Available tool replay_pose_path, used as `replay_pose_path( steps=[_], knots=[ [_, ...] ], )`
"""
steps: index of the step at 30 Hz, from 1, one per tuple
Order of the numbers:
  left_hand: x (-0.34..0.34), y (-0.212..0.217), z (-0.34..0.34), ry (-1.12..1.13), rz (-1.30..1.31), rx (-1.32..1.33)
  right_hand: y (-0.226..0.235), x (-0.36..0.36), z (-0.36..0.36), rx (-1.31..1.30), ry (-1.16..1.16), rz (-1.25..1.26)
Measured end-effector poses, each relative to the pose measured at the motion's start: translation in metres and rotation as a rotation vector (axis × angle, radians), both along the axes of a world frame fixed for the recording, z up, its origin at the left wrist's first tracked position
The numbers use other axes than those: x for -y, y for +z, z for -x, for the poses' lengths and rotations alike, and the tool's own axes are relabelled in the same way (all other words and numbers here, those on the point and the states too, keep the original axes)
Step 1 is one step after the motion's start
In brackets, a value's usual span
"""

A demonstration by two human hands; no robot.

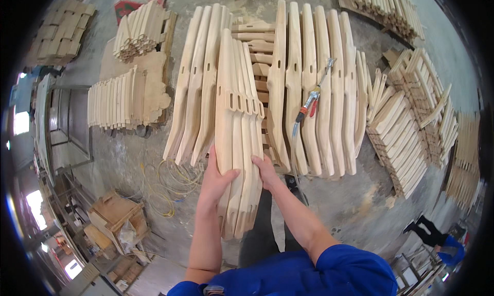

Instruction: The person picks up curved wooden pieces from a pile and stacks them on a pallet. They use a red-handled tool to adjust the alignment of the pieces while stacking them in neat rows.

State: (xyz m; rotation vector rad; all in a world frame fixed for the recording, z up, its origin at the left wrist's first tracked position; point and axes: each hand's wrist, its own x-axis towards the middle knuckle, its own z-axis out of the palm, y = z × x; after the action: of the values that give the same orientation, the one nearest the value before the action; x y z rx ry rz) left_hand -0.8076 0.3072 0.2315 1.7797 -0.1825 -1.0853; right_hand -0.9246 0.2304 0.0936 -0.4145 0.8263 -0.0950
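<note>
I hold a bundle of several long, pale curved wooden parts [237,121] upright in front of me, each with slots cut near the middle. My left hand [215,181] grips the bundle's left side from below. My right hand [266,171] presses against its right edge. Behind the bundle lie two rows of the same wooden parts, one on the left [198,80] and one on the right [319,85], resting on a slatted stack.
An air blow gun with a red grip [311,101] lies on the right row. More stacks of wooden pieces sit at left [126,98], far left [139,31] and right [406,126]. Yellow cable [167,185] coils on the concrete floor. Another person [437,237] crouches at lower right.
</note>
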Motion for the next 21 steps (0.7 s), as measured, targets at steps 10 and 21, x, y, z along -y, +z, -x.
replay_pose_path(
  steps=[10,21],
  knots=[
    [-0.109,0.17,0.133,0.184,0.261,0.218,0.178,-0.041,0.08,0.364,0.225,0.291],
    [-0.297,0.268,0.358,0.879,0.05,0.783,0.327,-0.221,0.113,0.972,0.934,0.252]
  ],
)
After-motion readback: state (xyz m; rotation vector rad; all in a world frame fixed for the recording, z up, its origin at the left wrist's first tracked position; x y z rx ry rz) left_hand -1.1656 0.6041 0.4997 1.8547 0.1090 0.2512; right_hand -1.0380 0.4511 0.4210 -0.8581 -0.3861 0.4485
